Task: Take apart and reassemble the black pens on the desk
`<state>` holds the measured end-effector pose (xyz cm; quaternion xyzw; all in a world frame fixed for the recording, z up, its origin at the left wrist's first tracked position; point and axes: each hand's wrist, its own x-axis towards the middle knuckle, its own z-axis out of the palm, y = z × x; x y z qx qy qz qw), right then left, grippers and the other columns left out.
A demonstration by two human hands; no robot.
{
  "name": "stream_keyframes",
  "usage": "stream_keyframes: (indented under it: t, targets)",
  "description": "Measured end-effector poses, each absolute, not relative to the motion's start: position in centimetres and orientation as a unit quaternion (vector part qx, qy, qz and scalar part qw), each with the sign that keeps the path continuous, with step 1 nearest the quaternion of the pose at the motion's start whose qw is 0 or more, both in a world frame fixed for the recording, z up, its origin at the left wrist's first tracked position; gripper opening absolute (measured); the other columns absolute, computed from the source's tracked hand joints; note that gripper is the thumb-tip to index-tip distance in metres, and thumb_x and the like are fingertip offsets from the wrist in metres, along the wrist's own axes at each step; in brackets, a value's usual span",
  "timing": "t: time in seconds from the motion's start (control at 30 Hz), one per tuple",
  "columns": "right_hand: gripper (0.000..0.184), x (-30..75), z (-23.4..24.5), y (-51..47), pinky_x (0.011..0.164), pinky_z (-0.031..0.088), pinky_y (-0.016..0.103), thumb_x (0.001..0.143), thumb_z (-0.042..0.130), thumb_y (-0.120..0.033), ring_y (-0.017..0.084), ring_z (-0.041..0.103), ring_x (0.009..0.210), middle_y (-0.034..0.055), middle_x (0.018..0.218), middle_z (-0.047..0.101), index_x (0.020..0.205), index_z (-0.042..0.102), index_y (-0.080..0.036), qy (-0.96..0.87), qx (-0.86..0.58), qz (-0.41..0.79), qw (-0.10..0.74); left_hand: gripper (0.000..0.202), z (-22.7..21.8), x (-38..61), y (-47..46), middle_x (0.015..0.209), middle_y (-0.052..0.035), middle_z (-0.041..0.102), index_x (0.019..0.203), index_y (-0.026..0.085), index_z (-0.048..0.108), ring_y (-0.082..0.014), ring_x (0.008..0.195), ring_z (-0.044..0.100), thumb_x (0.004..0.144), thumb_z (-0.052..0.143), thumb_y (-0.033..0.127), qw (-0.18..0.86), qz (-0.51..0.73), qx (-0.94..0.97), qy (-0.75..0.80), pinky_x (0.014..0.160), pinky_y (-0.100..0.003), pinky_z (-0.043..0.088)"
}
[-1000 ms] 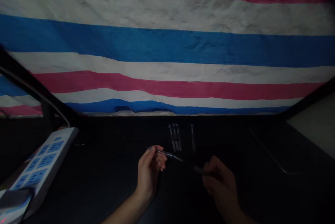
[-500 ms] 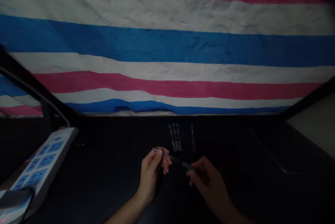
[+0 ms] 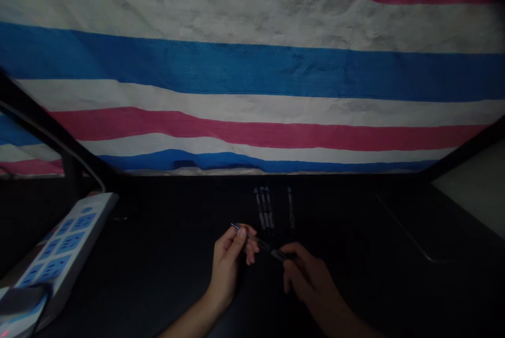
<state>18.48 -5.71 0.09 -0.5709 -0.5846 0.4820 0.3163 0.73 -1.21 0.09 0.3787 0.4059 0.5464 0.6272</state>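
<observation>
A slim pen (image 3: 265,245) with a clear barrel and a dark grip slants between my two hands above the dark desk. Thumb and fingers of my left hand (image 3: 229,261) pinch it near its upper left end, and the tip of that end sticks out past the thumb. At the lower right end, my right hand (image 3: 311,277) closes its fingers on the dark part; the very end is hidden by them. Beyond the hands lie a group of three similar pens (image 3: 265,209) side by side and a single pen (image 3: 291,208) to their right.
A white power strip (image 3: 89,206) with blue socket faces runs along the left, a dark plug (image 3: 21,300) in it. A dark flat panel (image 3: 437,227) lies at the right. A striped plastic sheet (image 3: 252,69) hangs behind the black desk (image 3: 165,254).
My right hand has shifted slightly, with its fingers a little further left along the pen, and the pen's right end sits slightly lower. My left hand and the lying pens are nearly unmoved.
</observation>
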Motion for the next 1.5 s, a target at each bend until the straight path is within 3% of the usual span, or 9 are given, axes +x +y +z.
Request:
stream_keyframes:
  t: [0.13, 0.23, 0.4, 0.57, 0.73, 0.93, 1.13, 1.37, 1.5]
  targets:
    - [0.014, 18.46, -0.01, -5.77, 0.050, 0.035, 0.020, 0.089, 0.052, -0.034, 0.010, 0.050, 0.051, -0.0060, 0.059, 0.057, 0.086, 0.046, -0.022, -0.588, -0.562, 0.477, 0.333, 0.033, -0.14, 0.66, -1.16, 0.057, -0.0026, 0.061, 0.082, 0.010, 0.064, -0.0087, 0.045, 0.050, 0.084, 0.061, 0.043, 0.628, 0.550, 0.374, 0.405, 0.045, -0.020, 0.038]
    - [0.028, 18.48, 0.04, -5.75, 0.049, 0.035, 0.021, 0.094, 0.041, -0.039, 0.010, 0.049, 0.049, -0.0041, 0.056, 0.056, 0.076, 0.052, -0.020, -0.596, -0.566, 0.479, 0.310, 0.033, -0.14, 0.67, -1.09, 0.056, -0.0022, 0.061, 0.081, 0.010, 0.064, -0.0086, 0.044, 0.049, 0.083, 0.062, 0.044, 0.633, 0.547, 0.371, 0.403, 0.045, -0.020, 0.038]
    - [0.019, 18.46, -0.04, -5.75, 0.056, 0.040, 0.022, 0.090, 0.050, -0.038, 0.012, 0.056, 0.058, -0.0034, 0.064, 0.061, 0.097, 0.054, -0.021, -0.595, -0.572, 0.465, 0.322, 0.033, -0.10, 0.65, -1.01, 0.057, -0.0023, 0.061, 0.082, 0.010, 0.064, -0.0085, 0.045, 0.050, 0.084, 0.061, 0.043, 0.626, 0.548, 0.377, 0.407, 0.046, -0.020, 0.038]
    - [0.033, 18.55, -0.19, -5.72, 0.048, 0.036, 0.020, 0.094, 0.039, -0.043, 0.009, 0.050, 0.046, -0.0036, 0.055, 0.056, 0.079, 0.056, -0.019, -0.584, -0.566, 0.488, 0.317, 0.033, -0.12, 0.66, -1.01, 0.057, -0.0020, 0.061, 0.083, 0.011, 0.064, -0.0086, 0.045, 0.050, 0.085, 0.061, 0.043, 0.628, 0.540, 0.382, 0.410, 0.045, -0.020, 0.038]
    - [0.024, 18.45, -0.29, -5.70, 0.045, 0.038, 0.019, 0.089, 0.050, -0.041, 0.008, 0.050, 0.044, -0.0028, 0.067, 0.064, 0.101, 0.052, -0.020, -0.573, -0.561, 0.499, 0.328, 0.032, -0.18, 0.81, -1.24, 0.059, -0.0024, 0.062, 0.085, 0.011, 0.064, -0.0079, 0.045, 0.050, 0.086, 0.059, 0.042, 0.626, 0.536, 0.396, 0.405, 0.047, -0.020, 0.038]
    - [0.041, 18.45, -0.18, -5.94, 0.044, 0.034, 0.019, 0.096, 0.034, -0.047, 0.008, 0.046, 0.041, -0.0041, 0.052, 0.054, 0.077, 0.055, -0.018, -0.563, -0.566, 0.508, 0.323, 0.034, -0.07, 0.81, -1.34, 0.058, -0.0024, 0.062, 0.084, 0.010, 0.064, -0.0088, 0.045, 0.050, 0.085, 0.059, 0.044, 0.632, 0.531, 0.402, 0.397, 0.046, -0.020, 0.038]
    - [0.026, 18.46, 0.23, -5.94, 0.048, 0.037, 0.019, 0.091, 0.049, -0.042, 0.008, 0.049, 0.047, -0.0043, 0.061, 0.062, 0.105, 0.053, -0.020, -0.577, -0.555, 0.501, 0.329, 0.035, 0.26, 0.88, -1.46, 0.059, -0.0031, 0.062, 0.084, 0.010, 0.064, -0.0089, 0.046, 0.050, 0.084, 0.061, 0.045, 0.623, 0.534, 0.406, 0.401, 0.047, -0.021, 0.039]
    - [0.050, 18.42, -0.30, -5.67, 0.042, 0.035, 0.020, 0.094, 0.034, -0.053, 0.009, 0.046, 0.040, -0.0016, 0.048, 0.054, 0.074, 0.059, -0.015, -0.523, -0.549, 0.553, 0.345, 0.035, 0.04, 0.83, -1.12, 0.060, -0.0033, 0.062, 0.084, 0.011, 0.064, -0.0101, 0.046, 0.051, 0.083, 0.062, 0.046, 0.644, 0.522, 0.402, 0.388, 0.046, -0.022, 0.039]
    - [0.031, 18.51, 0.49, -5.39, 0.044, 0.036, 0.018, 0.090, 0.048, -0.046, 0.007, 0.047, 0.043, -0.0028, 0.060, 0.058, 0.091, 0.058, -0.017, -0.545, -0.545, 0.530, 0.354, 0.032, 0.01, 0.84, -1.05, 0.060, -0.0024, 0.062, 0.085, 0.011, 0.063, -0.0094, 0.047, 0.052, 0.086, 0.060, 0.043, 0.623, 0.531, 0.411, 0.401, 0.047, -0.021, 0.039]
